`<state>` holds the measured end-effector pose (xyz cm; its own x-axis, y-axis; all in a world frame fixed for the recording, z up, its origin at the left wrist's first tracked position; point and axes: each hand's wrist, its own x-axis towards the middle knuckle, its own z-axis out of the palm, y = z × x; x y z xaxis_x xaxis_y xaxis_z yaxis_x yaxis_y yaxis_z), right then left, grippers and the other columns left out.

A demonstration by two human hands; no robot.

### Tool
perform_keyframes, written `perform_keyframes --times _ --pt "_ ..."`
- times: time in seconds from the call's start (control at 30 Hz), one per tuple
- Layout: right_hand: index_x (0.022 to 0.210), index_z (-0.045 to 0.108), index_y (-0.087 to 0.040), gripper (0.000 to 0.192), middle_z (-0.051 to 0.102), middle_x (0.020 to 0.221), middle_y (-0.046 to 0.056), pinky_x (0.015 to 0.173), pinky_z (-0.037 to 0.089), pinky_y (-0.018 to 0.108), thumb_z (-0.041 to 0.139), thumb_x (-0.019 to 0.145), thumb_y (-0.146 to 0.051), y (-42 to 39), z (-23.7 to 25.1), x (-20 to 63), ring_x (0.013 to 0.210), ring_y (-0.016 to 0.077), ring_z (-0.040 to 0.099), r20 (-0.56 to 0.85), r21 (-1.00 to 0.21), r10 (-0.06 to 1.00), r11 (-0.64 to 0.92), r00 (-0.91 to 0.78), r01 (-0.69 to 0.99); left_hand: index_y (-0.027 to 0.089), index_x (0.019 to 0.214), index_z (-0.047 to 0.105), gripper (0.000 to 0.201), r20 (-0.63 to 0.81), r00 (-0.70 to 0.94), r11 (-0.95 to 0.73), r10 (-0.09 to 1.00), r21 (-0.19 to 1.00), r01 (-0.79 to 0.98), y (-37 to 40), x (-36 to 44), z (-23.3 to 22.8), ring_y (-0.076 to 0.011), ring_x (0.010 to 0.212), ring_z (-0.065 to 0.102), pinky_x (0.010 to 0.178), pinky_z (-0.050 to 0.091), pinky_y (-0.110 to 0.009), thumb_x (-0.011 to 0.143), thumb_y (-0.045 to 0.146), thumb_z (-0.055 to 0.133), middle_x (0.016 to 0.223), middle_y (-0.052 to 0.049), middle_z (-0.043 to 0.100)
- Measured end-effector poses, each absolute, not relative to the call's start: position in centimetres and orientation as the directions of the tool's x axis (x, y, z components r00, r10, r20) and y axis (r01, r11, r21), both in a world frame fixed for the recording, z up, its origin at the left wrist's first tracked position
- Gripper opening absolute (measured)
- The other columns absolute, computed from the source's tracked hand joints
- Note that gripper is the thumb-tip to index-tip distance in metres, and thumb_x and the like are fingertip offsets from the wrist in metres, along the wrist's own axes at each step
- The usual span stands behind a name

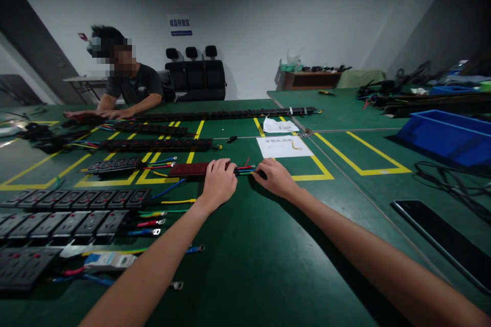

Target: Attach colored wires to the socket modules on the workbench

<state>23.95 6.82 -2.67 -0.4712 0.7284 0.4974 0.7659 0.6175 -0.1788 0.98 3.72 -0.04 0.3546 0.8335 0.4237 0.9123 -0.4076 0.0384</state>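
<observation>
On the green table, my left hand [220,181] is closed over the right end of a dark red socket strip [187,169]. Red, blue and green wires [244,170] come out of that end, just past my fingers. My right hand [274,176] pinches the far ends of these wires between thumb and fingers. Exactly which wire tips it holds is hidden. From the strip's left end, more coloured wires [155,166] with ring terminals run toward a short black socket strip [112,164].
Several black socket strips [76,198] with lugged wires lie at left. Across the table a co-worker [134,87] handles parts. A paper sign [284,147] lies beyond my hands. At right are a blue bin [448,138], black cables [456,179] and a phone-like black slab [441,240].
</observation>
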Motion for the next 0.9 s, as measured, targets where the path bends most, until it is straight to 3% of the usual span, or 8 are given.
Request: perform_keyframes --times 0.23,0.43,0.9 --pt "0.106 0.066 -0.02 0.015 0.068 0.102 0.01 0.085 0.048 0.038 0.063 0.096 -0.031 6.47 -2.49 23.78 0.096 0.0262 0.061 0.506 -0.194 0.751 0.579 -0.425 0.792 0.02 0.122 0.069 0.032 0.432 0.353 -0.411 0.83 0.045 0.911 3.78 0.95 -0.18 -0.0308 0.132 0.056 0.119 0.04 -0.054 0.097 0.023 0.049 0.139 -0.015 0.064" --pt "0.093 0.07 -0.021 0.015 0.067 0.094 0.009 0.084 0.049 0.037 0.061 0.099 -0.031 6.86 -2.74 24.09 0.092 0.0243 0.061 0.498 -0.203 0.725 0.63 -0.475 0.749 0.019 0.12 0.07 0.031 0.435 0.351 -0.415 0.829 0.058 0.908 3.76 0.99 -0.23 -0.0309 0.133 0.056 0.119 0.039 -0.054 0.096 0.022 0.05 0.139 -0.015 0.064" --pt "0.095 0.067 -0.022 0.013 0.065 0.092 0.008 0.085 0.049 0.037 0.059 0.1 -0.031 6.67 -2.34 24.08 0.093 0.0246 0.06 0.469 -0.211 0.734 0.633 -0.491 0.745 0.02 0.12 0.071 0.032 0.445 0.351 -0.417 0.824 0.055 0.907 3.81 1.05 -0.27 -0.0313 0.131 0.057 0.118 0.041 -0.055 0.097 0.022 0.05 0.138 -0.015 0.065"
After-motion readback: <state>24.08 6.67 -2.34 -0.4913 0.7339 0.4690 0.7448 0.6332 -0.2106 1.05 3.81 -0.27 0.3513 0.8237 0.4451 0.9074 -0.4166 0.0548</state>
